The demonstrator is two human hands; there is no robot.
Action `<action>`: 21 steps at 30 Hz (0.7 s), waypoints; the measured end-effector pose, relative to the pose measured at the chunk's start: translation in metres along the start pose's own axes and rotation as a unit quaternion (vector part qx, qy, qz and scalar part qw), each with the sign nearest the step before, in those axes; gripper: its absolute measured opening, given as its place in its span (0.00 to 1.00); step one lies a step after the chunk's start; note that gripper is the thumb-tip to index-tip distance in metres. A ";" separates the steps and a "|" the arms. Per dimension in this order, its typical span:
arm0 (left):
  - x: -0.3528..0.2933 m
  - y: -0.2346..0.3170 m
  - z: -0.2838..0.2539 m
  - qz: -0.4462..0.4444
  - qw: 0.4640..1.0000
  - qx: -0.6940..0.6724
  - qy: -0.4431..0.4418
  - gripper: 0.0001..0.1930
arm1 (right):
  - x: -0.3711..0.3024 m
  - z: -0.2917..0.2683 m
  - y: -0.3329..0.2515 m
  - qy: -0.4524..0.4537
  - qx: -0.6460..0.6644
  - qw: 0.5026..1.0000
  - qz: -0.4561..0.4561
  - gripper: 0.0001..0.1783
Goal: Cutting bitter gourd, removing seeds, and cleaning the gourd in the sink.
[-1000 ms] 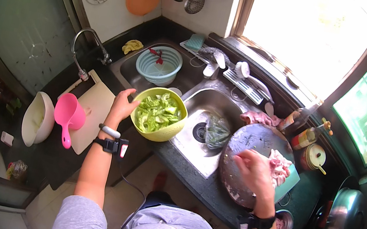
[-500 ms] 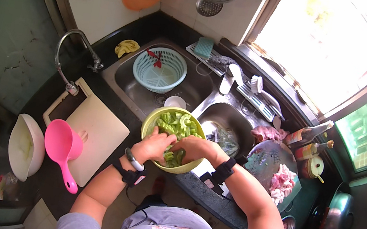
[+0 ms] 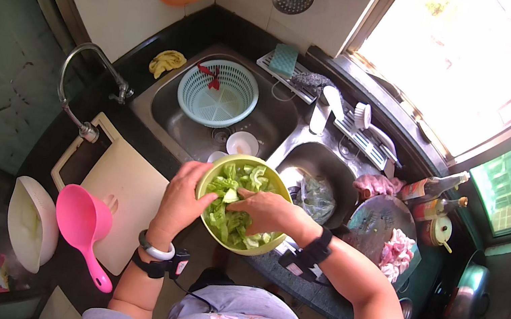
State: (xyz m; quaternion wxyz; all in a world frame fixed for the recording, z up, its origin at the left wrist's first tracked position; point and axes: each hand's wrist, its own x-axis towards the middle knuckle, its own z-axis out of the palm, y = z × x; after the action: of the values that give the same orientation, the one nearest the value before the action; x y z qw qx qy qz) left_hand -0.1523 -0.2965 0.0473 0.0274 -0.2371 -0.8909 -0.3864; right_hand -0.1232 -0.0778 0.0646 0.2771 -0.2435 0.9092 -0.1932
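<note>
A yellow-green bowl full of cut leafy greens is held in front of me, by the near edge of the sink. My left hand grips the bowl's left rim, its thumb over the edge and its fingers along the outside. My right hand reaches in from the right, its fingers down among the greens and curled on some of them. Leaves partly hide those fingertips. Beyond the bowl, a light blue colander with something red on its rim stands in the left sink basin.
To the left are a pink ladle, a cutting board, a white bowl and the faucet. Plastic lies in the right basin. Raw meat rests on a round board near bottles.
My left hand has come out of the greens and moved left onto the bowl's rim. My right hand stays in the greens. The bowl sits slightly lower in view.
</note>
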 end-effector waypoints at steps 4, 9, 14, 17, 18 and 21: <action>-0.030 -0.037 0.024 -0.200 0.965 -0.140 -0.098 0.33 | 0.017 0.025 -0.009 -0.036 -0.182 0.983 0.010 0.26; -0.037 -0.025 0.045 -0.366 0.756 -0.517 -0.167 0.33 | 0.025 0.039 0.009 0.071 -0.244 0.967 0.004 0.09; -0.025 -0.019 0.049 -0.365 0.749 -0.533 -0.148 0.33 | -0.004 -0.001 0.019 0.105 -0.111 0.988 0.038 0.17; -0.012 -0.011 0.060 -0.365 0.751 -0.533 -0.138 0.34 | -0.011 -0.016 0.021 0.114 -0.072 0.990 0.048 0.25; -0.008 -0.010 0.065 -0.372 0.753 -0.527 -0.132 0.34 | -0.011 -0.017 0.020 0.127 -0.053 0.990 0.034 0.28; 0.007 -0.012 0.089 -0.350 0.753 -0.537 -0.148 0.35 | 0.006 0.005 0.024 0.071 -0.117 0.990 0.033 0.38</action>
State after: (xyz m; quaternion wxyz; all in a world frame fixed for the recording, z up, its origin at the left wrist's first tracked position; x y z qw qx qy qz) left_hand -0.1516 -0.2383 -0.0209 -0.3738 0.0612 -0.5506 -0.7439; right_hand -0.1327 -0.0631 0.0469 0.1875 -0.2296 0.9505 -0.0928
